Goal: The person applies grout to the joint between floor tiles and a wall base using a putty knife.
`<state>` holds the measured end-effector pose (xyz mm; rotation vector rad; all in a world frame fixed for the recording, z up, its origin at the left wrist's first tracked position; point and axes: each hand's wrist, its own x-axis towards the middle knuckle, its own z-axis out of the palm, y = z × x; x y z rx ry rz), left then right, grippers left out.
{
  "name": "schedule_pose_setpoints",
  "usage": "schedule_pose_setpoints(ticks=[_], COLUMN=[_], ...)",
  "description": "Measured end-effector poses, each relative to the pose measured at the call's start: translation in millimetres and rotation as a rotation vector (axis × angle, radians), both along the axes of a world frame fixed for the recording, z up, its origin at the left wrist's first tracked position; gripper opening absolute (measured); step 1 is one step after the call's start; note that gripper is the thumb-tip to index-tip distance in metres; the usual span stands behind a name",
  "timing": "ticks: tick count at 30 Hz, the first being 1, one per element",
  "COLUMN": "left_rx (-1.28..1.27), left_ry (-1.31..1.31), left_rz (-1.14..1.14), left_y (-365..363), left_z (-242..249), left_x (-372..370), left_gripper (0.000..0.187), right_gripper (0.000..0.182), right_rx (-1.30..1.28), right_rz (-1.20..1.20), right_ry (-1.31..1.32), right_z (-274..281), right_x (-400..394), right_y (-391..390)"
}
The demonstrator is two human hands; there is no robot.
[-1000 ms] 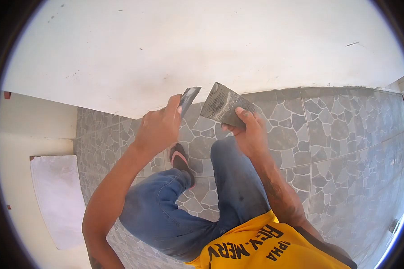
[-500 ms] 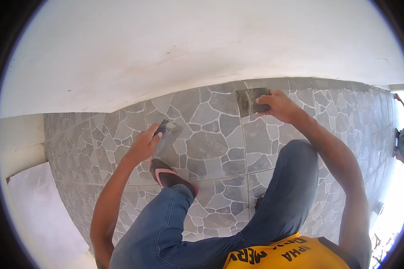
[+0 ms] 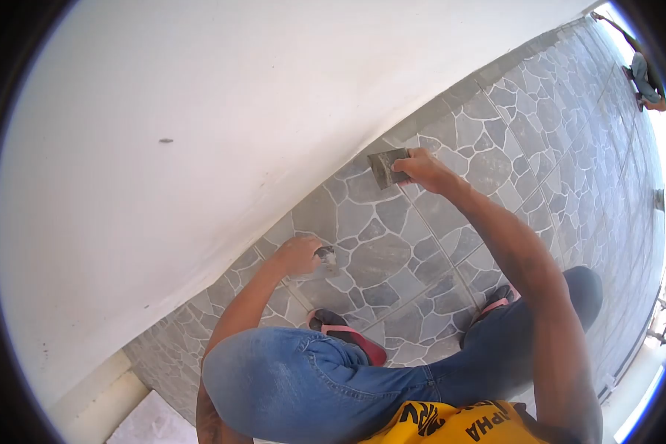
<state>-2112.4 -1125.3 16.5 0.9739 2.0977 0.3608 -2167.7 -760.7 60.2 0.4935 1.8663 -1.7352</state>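
Note:
My right hand (image 3: 420, 169) grips a flat rectangular scraper (image 3: 383, 169), its grey-smeared blade over the floor tiles close to the foot of the white wall. Lower and to the left, my left hand (image 3: 300, 256) is closed round the dark handle of a trowel (image 3: 325, 257); its blade is blurred against the tile. Beneath both hands lies the grey stone-patterned tile floor (image 3: 381, 259), with straight joints between the tiles. A strip of grey mortar (image 3: 422, 126) runs along the wall's base.
The white wall (image 3: 163, 192) fills the upper left. My sandalled feet (image 3: 348, 337) stand on the tiles. Another person (image 3: 646, 81) crouches at the far upper right. A pale board (image 3: 152, 422) lies at the lower left. A small grey object (image 3: 659, 199) is at the right edge.
The view has turned, so the wall now slants. My left hand has come nearer the wall, its trowel blade less visible. The scraper is still in my right hand. My knees have shifted apart.

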Motion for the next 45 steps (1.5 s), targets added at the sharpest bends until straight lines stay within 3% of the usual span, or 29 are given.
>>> schedule_pose_setpoints(ticks=[2,5,8,10,12,18,24,32,36,40,45], left_rx=[0.037,0.03,-0.015,0.046,0.021,-0.062,0.033,0.08,0.092,0.093,0.129], left_ry=[0.023,0.007,0.018,0.054,0.067,0.018,0.076,0.115,0.122,0.12,0.135], left_rz=[-0.114,-0.163,-0.167,-0.121,-0.185,-0.164,-0.094,-0.038,-0.085,-0.03,-0.028], left_y=[-7,-9,-3,-2,-9,-4,-6,-7,-14,-18,-15], left_z=[-13,-17,2,10,-14,-11,-6,-23,-25,-38,-23], left_x=[-5,-5,-3,1,1,1,7,12,9,16,15], left_gripper=[0.036,0.034,0.033,0.034,0.032,0.031,0.027,0.03,0.031,0.031,0.03], right_gripper=[0.031,0.028,0.027,0.029,0.029,0.027,0.025,0.025,0.033,0.027,0.033], right_rx=[0.055,0.463,0.757,0.879,0.998,1.214,1.314,0.995,0.894,1.107,1.206], right_rz=[-0.067,-0.066,-0.146,-0.131,-0.081,-0.069,0.008,0.15,0.117,-0.1,-0.056], right_ry=[0.07,0.092,0.246,0.417,0.544,0.601,0.655,0.666,0.613,0.56,0.603], right_z=[-13,14,-1,-18,-26,-46,-58,-43,-39,-30,-63], right_x=[8,16,25,29,30,20,18,57,58,33,7], right_y=[-10,-37,-76,-98,-117,-148,-169,-223,-201,-138,-131])
